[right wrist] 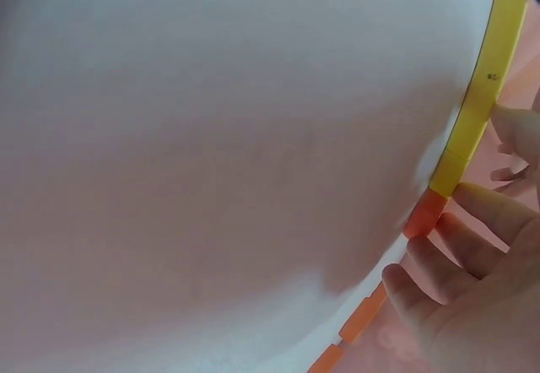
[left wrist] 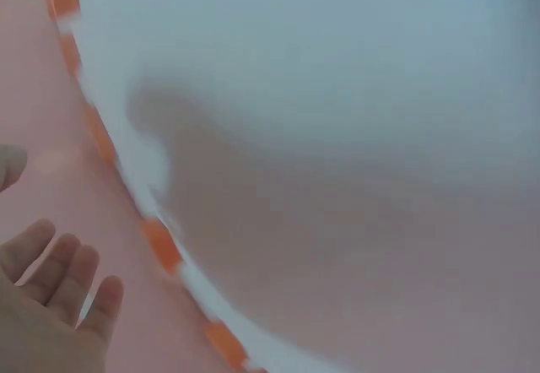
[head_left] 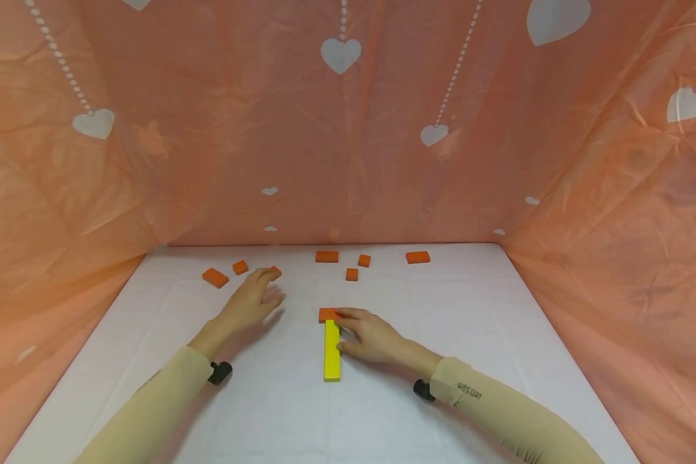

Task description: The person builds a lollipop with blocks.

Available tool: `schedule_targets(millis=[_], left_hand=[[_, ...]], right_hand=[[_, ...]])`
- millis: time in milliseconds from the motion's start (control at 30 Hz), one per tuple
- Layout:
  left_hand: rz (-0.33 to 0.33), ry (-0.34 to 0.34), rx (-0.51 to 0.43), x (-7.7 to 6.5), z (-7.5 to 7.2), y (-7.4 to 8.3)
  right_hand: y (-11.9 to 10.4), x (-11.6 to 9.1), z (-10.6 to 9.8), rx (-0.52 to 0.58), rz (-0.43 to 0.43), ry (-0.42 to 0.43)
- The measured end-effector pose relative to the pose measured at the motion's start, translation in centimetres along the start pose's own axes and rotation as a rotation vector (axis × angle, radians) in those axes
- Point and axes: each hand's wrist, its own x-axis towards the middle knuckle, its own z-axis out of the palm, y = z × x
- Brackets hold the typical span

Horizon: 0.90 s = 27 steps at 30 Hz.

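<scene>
A long yellow block point(head_left: 332, 361) lies on the white cloth with its far end against an orange block point(head_left: 326, 314), forming a T. My right hand point(head_left: 374, 338) rests beside them, with fingertips on the orange block and the thumb point(right wrist: 510, 128) at the yellow block's side. A thin seam crosses the yellow near its orange end in the right wrist view. At the far left, my left hand point(head_left: 252, 303) reaches with loosely spread fingers point(left wrist: 63, 276), index fingertip right by a small orange block point(head_left: 275, 272) that it partly covers.
Left of that hand lie an orange rectangle point(head_left: 215, 278) and an orange square point(head_left: 240, 267). Along the back are an orange rectangle point(head_left: 327, 256), two small squares point(head_left: 364, 260) and another rectangle point(head_left: 417, 257). An orange curtain point(head_left: 336, 161) with white hearts surrounds the table.
</scene>
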Motion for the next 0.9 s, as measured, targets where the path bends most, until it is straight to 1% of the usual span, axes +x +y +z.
schedule_targets(millis=[67,133,267,500,733,900], left_hand=[[-0.034,0.026,-0.015,0.6,-0.4,-1.0],[-0.072,0.037,-0.026,1.1,-0.7,-1.8],[-0.120,0.029,-0.053,2.2,-1.0,-2.8],[-0.126,0.014,-0.033,3.6,-1.0,-3.2],[-0.143,-0.004,-0.029,4.0,-0.7,-3.8],[-0.145,0.002,-0.041,4.2,-0.5,-3.9]], right_hand=[[0.0,0.0,0.0,0.003,-0.002,-0.001],[0.0,-0.1,0.1,0.002,-0.005,-0.001],[0.0,-0.1,0.1,0.004,0.004,-0.012],[0.1,-0.1,0.1,-0.002,0.003,-0.014],[-0.1,0.0,0.0,0.009,0.032,-0.042],[-0.2,0.0,0.0,0.009,0.044,-0.049]])
